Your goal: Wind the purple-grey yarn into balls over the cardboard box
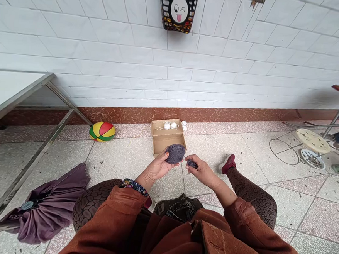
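Observation:
In my left hand (156,166) rests a dark grey ball of yarn (175,153), with the fingers curled under it and the thumb on its side. My right hand (201,170) is closed round a smaller bundle of the same dark yarn (192,164), just to the right of the ball. A short strand seems to run between the two. Behind the ball, an open cardboard box (166,133) sits on the floor. White balls of yarn (170,125) lie at its raised back flap, and more white yarn (184,125) lies beside it.
A colourful ball (102,131) lies by the wall at left, near a metal-framed table (49,80). A folded purple umbrella (50,205) is on the floor. A stool (313,140) and a white bowl (312,159) stand at right. A black basket (177,11) hangs on the wall.

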Motion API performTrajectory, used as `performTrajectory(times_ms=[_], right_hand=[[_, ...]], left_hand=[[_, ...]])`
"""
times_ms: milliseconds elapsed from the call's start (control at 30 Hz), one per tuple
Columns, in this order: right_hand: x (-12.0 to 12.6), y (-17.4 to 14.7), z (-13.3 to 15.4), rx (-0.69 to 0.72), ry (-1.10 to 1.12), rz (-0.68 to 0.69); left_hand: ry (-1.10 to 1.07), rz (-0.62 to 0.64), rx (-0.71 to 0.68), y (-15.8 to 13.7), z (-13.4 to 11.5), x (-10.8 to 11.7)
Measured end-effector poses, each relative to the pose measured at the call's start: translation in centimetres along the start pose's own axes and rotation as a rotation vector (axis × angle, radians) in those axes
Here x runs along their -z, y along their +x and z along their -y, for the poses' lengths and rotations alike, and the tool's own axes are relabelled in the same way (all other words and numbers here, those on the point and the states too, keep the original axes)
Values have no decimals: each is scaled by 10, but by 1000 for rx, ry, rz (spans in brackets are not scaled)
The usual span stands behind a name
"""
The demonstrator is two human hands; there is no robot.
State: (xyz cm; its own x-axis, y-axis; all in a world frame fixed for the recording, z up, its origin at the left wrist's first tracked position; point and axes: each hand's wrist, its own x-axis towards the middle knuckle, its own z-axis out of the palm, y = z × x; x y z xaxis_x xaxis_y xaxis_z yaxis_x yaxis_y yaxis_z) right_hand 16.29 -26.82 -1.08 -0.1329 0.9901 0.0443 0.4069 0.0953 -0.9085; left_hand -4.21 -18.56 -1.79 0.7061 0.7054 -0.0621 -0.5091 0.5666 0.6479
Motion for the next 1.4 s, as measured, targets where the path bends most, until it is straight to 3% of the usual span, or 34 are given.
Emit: performTrajectory(times_ms=[167,367,500,600,767,900,1000,1233,1400], right_hand=[[-6,0,-6,-69,283,18],[-12,2,-25,-217,376,-154],[-13,2,-32,-243,399,-176],[-14,0,-27,-193,311,-161],[-18,5,-12,4,-40,-200],[-23,14,-11,-1,-180,-112],[-26,14,-17,42,-111,-123],[-25,5,-24,-144,302,-61],[-21,2,-24,-168,334,-72]], left_hand=[[-26,-46,-62,1,-2,0],[-28,-82,-119,2,-7,0],[-7,-74,-116,1,-12,-1],[35,-32,-103,0,-11,-1],[75,60,-11,-1,-7,-7],[88,96,10,0,-6,-12],[84,74,-2,2,-6,-13],[65,3,-65,4,-6,-6],[45,-71,-99,6,-9,-2]])
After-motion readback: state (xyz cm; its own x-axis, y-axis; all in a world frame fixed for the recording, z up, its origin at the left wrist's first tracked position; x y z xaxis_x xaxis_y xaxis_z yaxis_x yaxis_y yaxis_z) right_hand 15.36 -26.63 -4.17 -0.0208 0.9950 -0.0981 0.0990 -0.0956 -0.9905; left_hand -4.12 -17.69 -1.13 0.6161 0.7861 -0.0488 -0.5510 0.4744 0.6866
